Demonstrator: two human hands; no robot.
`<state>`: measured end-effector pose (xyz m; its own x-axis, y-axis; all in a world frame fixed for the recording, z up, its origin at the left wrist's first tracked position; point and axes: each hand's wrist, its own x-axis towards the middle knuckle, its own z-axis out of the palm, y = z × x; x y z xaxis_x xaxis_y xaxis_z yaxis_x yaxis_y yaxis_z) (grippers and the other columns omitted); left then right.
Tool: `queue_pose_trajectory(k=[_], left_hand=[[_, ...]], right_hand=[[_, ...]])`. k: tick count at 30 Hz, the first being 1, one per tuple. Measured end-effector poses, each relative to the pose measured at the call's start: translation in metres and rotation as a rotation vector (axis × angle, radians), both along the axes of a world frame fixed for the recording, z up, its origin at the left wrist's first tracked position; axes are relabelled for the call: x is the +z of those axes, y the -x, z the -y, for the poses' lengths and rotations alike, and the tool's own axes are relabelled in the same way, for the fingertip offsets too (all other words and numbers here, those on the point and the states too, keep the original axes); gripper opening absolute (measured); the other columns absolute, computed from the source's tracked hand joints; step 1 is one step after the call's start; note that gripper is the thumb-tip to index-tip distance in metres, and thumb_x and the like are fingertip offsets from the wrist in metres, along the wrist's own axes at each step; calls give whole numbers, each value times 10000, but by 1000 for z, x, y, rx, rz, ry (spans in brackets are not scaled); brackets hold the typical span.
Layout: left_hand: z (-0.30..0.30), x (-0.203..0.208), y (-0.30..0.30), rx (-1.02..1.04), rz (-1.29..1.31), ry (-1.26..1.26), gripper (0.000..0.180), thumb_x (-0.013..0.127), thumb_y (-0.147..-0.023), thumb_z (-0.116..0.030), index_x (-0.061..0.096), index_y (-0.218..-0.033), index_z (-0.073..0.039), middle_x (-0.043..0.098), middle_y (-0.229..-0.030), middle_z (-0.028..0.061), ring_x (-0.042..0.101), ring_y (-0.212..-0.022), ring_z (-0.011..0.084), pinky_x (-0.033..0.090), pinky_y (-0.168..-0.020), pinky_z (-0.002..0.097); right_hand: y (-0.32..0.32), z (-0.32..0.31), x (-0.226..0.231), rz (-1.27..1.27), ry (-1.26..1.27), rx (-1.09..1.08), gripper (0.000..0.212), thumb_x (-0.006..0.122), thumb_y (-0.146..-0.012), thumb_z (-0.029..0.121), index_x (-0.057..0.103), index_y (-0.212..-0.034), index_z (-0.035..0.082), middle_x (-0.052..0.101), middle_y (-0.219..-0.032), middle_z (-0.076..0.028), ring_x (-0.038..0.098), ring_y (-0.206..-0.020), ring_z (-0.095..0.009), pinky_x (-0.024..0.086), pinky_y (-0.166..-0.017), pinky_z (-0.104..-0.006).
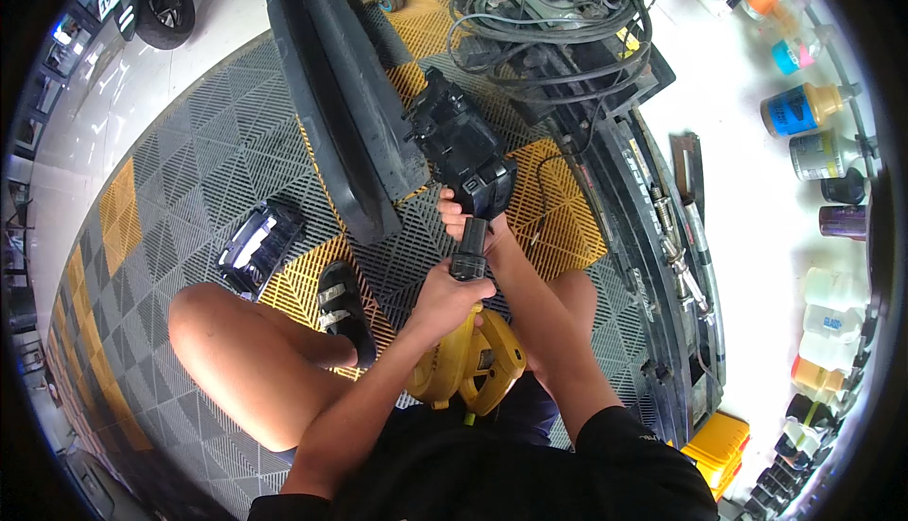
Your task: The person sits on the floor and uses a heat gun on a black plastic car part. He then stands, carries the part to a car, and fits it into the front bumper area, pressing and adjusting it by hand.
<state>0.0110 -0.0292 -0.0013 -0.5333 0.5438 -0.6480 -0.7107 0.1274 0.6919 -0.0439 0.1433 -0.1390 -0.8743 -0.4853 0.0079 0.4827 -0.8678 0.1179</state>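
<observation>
My left hand (449, 300) is closed around a yellow handheld blower (445, 370), just behind its short black nozzle (470, 247). The yellow body sits close against my lap. The nozzle points forward, away from me. My right hand (473, 223) grips the near end of a black plastic headlight housing (463, 143), held out in front of me. Some fingers show on its left edge; the nozzle partly covers the hand. Whether the nozzle touches the housing I cannot tell. A second headlight (262, 245) with a clear lens lies on the floor to the left.
Beyond the housing, a long black bumper-like panel (331, 114) lies lengthwise. Coiled black hoses (549, 39) top a pile of parts. Long dark bars (634, 228) run along the right. Bottles (794, 110) line the far right, and a yellow case (716, 450) stands at lower right.
</observation>
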Motion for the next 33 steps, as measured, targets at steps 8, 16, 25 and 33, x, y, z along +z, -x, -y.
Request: queue_pose_trajectory(k=[8, 16, 25, 33], left_hand=[[-8, 0, -2, -51, -55, 75, 300, 791, -813, -104, 599, -1014, 9, 614, -810, 37, 631, -633, 150, 567, -546, 327], [-8, 3, -2, -18, -43, 25, 289, 792, -824, -97, 595, -1006, 9, 613, -747, 55, 629, -584, 164, 568, -568, 336], [-4, 0, -2, -24, -12, 38, 307, 787, -783, -133, 618, -1004, -5, 596, -806, 17, 625, -673, 136, 606, -553, 336], [-8, 4, -1, -57, -35, 50, 319, 786, -791, -130, 619, -1027, 5, 609, -812, 38, 638, -638, 158, 589, -544, 336]], right_hand=[[-6, 0, -14, -14, 27, 102, 351, 580, -1021, 336, 563, -1147, 9, 550, -859, -65, 497, -630, -132, 447, -571, -282], [-16, -27, -30, -75, -401, 16, 337, 626, -1033, 330, 655, -1191, 33, 717, -959, -75, 723, -788, -164, 586, -684, -298], [-39, -33, -30, 131, -617, -92, 277, 680, -998, 301, 627, -1117, 56, 598, -745, 10, 476, -464, -72, 379, -427, -215], [-44, -38, -3, 100, -653, -110, 324, 701, -976, 310, 655, -1123, 25, 564, -642, 10, 491, -440, -96, 365, -388, -236]])
